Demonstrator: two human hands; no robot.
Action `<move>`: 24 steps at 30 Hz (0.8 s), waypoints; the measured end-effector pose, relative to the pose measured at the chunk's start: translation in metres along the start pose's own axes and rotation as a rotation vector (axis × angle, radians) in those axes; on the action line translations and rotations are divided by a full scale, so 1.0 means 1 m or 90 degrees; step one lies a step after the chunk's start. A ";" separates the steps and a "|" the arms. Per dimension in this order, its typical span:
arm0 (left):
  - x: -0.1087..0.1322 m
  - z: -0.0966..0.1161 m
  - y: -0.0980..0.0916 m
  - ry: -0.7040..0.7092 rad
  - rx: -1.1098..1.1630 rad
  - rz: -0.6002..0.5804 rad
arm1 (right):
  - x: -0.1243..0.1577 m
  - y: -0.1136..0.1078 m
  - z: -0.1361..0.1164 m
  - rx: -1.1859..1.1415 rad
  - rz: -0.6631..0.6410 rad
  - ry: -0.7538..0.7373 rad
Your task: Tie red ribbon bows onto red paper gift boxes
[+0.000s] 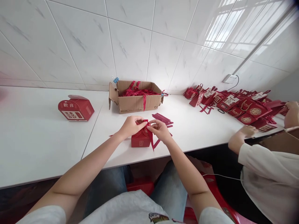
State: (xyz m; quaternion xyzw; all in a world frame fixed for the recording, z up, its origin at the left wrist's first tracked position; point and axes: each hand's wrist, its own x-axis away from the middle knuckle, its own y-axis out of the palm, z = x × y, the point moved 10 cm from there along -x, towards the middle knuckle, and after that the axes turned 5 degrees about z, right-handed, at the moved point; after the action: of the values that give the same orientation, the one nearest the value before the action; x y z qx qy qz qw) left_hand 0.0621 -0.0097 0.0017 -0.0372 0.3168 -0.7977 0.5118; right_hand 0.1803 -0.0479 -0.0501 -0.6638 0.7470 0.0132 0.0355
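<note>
Carefully, my left hand (132, 127) pinches the ribbon (151, 136) over the red box (137, 142), which sits on the table (112, 155) before me; my right hand (161, 130) pinches the ribbon too, and uneven pulling could twist it or dent the box.

L grip (132, 126) + R grip (161, 130) pinch red ribbon (151, 137) atop red box (140, 141) on wht tbl (191, 130).

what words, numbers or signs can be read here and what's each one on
"歡喜": left red box, upper front
"囍": same box, white panel
"www": cardboard carton, front; rest too small
Too small or blurred: centre red box, boxes piled at right
</note>
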 end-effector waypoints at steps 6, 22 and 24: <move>-0.002 0.010 -0.003 0.048 -0.003 0.014 | -0.005 0.003 -0.003 0.105 0.021 -0.013; 0.005 -0.028 -0.023 -0.020 -0.079 0.026 | -0.002 0.011 0.003 -0.025 0.023 0.014; 0.010 -0.048 -0.022 -0.077 -0.113 -0.005 | -0.002 0.016 0.005 -0.035 -0.025 0.047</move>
State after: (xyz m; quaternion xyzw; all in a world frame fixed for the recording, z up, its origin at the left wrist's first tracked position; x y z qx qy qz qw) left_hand 0.0213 0.0110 -0.0270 -0.1320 0.3547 -0.7649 0.5213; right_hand 0.1648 -0.0438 -0.0552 -0.6793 0.7338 0.0088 -0.0103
